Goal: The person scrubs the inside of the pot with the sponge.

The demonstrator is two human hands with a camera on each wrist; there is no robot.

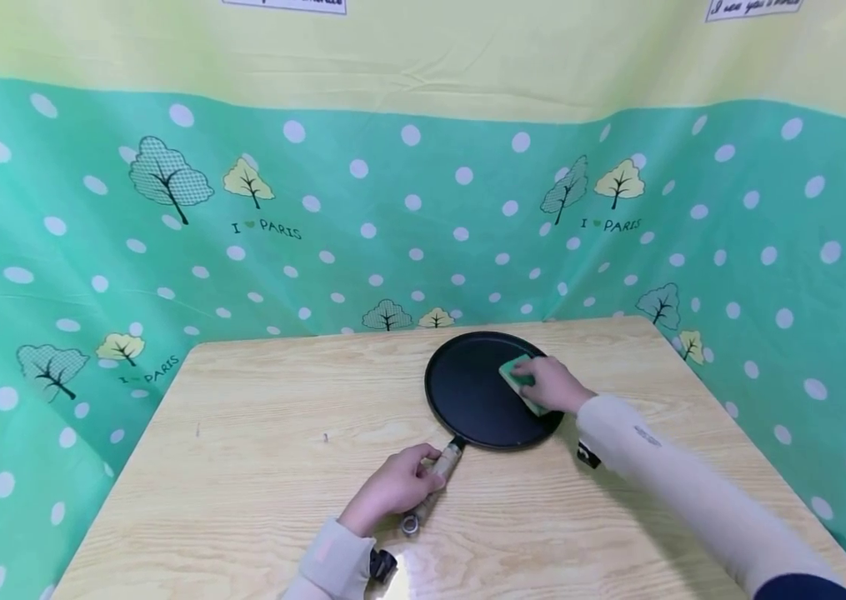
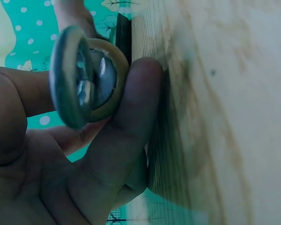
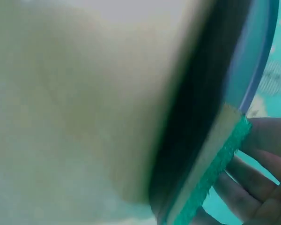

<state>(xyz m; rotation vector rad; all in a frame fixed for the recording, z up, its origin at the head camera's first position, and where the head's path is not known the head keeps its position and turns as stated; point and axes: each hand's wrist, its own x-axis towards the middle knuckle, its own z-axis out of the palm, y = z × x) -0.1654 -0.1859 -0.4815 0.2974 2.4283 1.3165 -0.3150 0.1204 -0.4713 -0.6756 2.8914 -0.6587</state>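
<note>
A round black flat pan (image 1: 468,396) lies on the wooden table, its handle (image 1: 448,460) pointing toward me. My left hand (image 1: 398,483) grips this wooden handle, thumb and fingers around it; the metal hanging ring (image 2: 61,77) at its end shows close up in the left wrist view. On the right part of the pan's surface, my right hand (image 1: 553,385) holds a sponge (image 1: 510,373). In the right wrist view the sponge (image 3: 216,161) has a green scouring side toward the fingers and a pale side against the pan.
The pan stands near the back edge of the light wooden table (image 1: 265,417). A green and yellow curtain (image 1: 362,208) with dots and trees hangs behind the table and along both sides. A dark strap piece (image 1: 382,565) sits at the left wrist.
</note>
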